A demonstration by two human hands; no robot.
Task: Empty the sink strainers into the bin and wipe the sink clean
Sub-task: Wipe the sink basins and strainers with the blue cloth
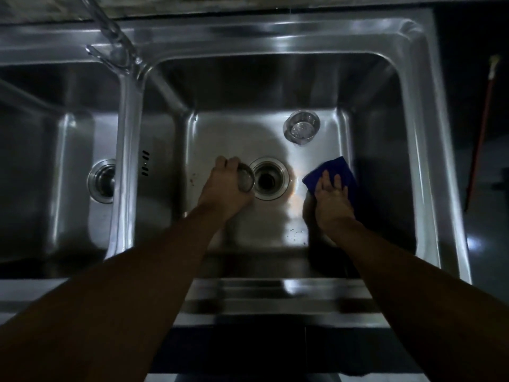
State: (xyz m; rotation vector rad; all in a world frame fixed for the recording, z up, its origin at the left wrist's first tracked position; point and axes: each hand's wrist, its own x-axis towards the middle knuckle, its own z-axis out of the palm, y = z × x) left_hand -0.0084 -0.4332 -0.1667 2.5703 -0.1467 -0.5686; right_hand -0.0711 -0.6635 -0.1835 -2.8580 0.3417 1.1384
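Note:
I look down into the right basin of a steel double sink [308,42]. My left hand [224,186] grips a small steel strainer [246,180] just left of the open drain [270,179]. A second strainer [302,127] stands on the basin floor at the back right. My right hand [332,198] presses flat on a blue cloth [332,172] to the right of the drain, fingers straight. A few dark crumbs [296,234] lie on the floor near the front.
The left basin's drain [103,180] is partly hidden by the divider. A tap [115,40] rises at the back left. Beyond the sink's right edge a red-handled tool [480,128] leans over the dark floor.

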